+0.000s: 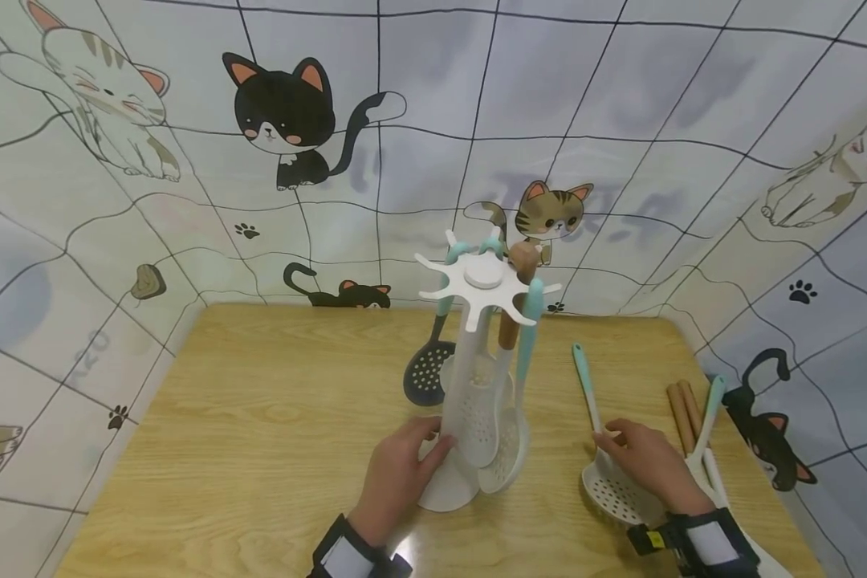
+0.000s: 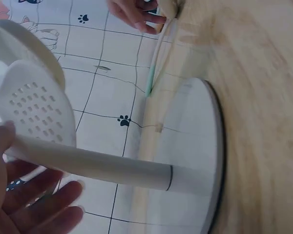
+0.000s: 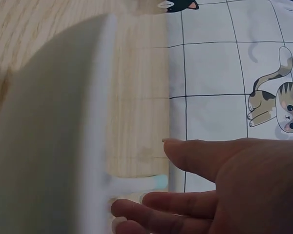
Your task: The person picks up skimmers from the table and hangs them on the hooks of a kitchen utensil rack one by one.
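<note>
A white utensil stand (image 1: pixel 462 385) with a round base and a crown of hooks stands upright on the table. Hanging from it are a dark skimmer (image 1: pixel 426 376), a white slotted turner (image 1: pixel 479 429) and other utensils with mint or wooden handles. My left hand (image 1: pixel 400 474) holds the post low down, thumb in front and fingers behind. To the right lies a white skimmer (image 1: pixel 616 491) with a mint-tipped handle. My right hand (image 1: pixel 646 461) is over it, fingertips at the handle's lower end. In the right wrist view, the thumb and fingers are spread apart, the handle showing between them.
More utensils lie at the table's right side, among them wooden handles (image 1: pixel 682 413) and a mint handle (image 1: pixel 715 401). Cat-patterned cloth (image 1: pixel 433 168) rises behind and at both sides of the wooden table (image 1: pixel 274 401).
</note>
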Demonstrator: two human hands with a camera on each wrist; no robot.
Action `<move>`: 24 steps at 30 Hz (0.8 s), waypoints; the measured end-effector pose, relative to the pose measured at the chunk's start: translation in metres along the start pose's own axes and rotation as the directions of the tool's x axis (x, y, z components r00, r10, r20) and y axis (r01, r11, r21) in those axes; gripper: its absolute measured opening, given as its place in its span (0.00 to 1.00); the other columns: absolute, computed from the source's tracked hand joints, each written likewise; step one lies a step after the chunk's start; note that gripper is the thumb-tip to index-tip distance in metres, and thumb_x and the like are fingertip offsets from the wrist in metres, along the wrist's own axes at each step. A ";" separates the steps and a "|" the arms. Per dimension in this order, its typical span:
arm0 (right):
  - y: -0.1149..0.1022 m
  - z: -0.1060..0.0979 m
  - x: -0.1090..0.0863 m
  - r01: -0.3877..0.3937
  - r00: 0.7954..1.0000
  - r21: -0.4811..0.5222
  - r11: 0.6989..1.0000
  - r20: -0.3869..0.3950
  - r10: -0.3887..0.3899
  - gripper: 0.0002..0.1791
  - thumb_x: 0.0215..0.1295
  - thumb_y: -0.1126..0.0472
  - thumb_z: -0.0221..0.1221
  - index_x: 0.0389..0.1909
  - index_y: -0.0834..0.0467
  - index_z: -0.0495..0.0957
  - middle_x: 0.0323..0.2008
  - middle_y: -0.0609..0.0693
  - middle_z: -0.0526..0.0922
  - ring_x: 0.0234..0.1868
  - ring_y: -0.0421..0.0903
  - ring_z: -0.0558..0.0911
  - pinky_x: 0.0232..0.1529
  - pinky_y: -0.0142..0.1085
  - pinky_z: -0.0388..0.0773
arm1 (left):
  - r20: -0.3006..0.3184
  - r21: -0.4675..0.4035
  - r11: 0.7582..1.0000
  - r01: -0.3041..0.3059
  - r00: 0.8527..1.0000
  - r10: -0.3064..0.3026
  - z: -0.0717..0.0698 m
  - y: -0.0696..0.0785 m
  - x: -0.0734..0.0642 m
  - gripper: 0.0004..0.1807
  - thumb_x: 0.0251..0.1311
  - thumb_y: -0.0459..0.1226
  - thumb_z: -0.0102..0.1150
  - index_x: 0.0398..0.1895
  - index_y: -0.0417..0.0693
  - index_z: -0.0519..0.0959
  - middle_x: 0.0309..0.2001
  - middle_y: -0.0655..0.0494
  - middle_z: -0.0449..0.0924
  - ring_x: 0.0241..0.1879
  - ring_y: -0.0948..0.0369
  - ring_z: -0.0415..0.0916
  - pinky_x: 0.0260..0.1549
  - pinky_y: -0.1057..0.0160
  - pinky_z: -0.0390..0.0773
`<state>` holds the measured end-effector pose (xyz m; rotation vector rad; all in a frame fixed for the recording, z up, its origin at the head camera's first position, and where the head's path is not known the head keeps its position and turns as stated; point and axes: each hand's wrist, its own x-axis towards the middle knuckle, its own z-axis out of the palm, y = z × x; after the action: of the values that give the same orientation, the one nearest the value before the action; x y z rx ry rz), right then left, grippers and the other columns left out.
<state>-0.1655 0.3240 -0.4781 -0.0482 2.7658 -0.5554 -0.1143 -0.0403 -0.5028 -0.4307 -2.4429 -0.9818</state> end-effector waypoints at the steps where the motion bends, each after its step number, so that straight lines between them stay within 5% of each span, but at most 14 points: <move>1: 0.000 0.001 0.001 0.002 1.000 0.001 1.000 0.000 -0.002 0.38 0.67 0.39 0.51 0.58 0.71 0.71 0.43 0.62 0.82 0.40 0.54 0.82 0.36 0.45 0.76 | -0.003 -0.020 1.000 -0.004 1.000 0.004 0.000 -0.001 0.000 0.14 0.63 0.50 0.57 0.45 0.55 0.79 0.39 0.66 0.81 0.36 0.69 0.79 0.34 0.74 0.73; 6: -0.001 0.005 0.005 -0.004 1.000 0.002 1.000 0.013 0.004 0.37 0.68 0.42 0.52 0.58 0.73 0.68 0.40 0.62 0.82 0.38 0.52 0.82 0.34 0.43 0.76 | 0.096 -0.175 0.985 -0.006 0.995 0.023 -0.001 -0.006 0.005 0.18 0.67 0.48 0.51 0.57 0.56 0.74 0.50 0.65 0.79 0.47 0.68 0.78 0.45 0.70 0.74; 12: -0.002 0.011 0.008 -0.003 1.000 -0.005 1.000 0.025 0.003 0.29 0.69 0.49 0.54 0.53 0.74 0.68 0.37 0.58 0.82 0.34 0.47 0.81 0.32 0.40 0.75 | 0.249 -0.375 0.923 0.089 0.969 0.008 -0.002 -0.006 0.011 0.21 0.70 0.46 0.46 0.63 0.55 0.70 0.59 0.62 0.75 0.55 0.64 0.76 0.51 0.66 0.73; 17: 0.000 0.020 0.011 -0.036 0.999 -0.021 0.999 0.016 0.036 0.22 0.69 0.55 0.53 0.49 0.72 0.69 0.32 0.53 0.79 0.31 0.45 0.76 0.29 0.38 0.71 | 0.233 -0.434 0.892 0.125 0.972 -0.023 -0.003 -0.004 0.012 0.19 0.66 0.43 0.52 0.59 0.52 0.75 0.56 0.62 0.78 0.53 0.63 0.78 0.48 0.67 0.75; 24: 0.000 0.026 0.014 -0.092 0.996 -0.032 0.995 0.004 0.092 0.20 0.69 0.58 0.51 0.50 0.72 0.67 0.32 0.52 0.76 0.31 0.46 0.73 0.28 0.38 0.69 | 0.166 -0.420 0.903 0.092 0.986 -0.023 0.000 -0.004 0.009 0.19 0.64 0.41 0.56 0.59 0.54 0.76 0.56 0.60 0.79 0.53 0.63 0.79 0.45 0.69 0.75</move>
<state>-0.1703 0.3134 -0.5046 0.0704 2.7551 -0.4863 -0.1236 -0.0419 -0.5007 -0.6030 -2.3768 -1.5750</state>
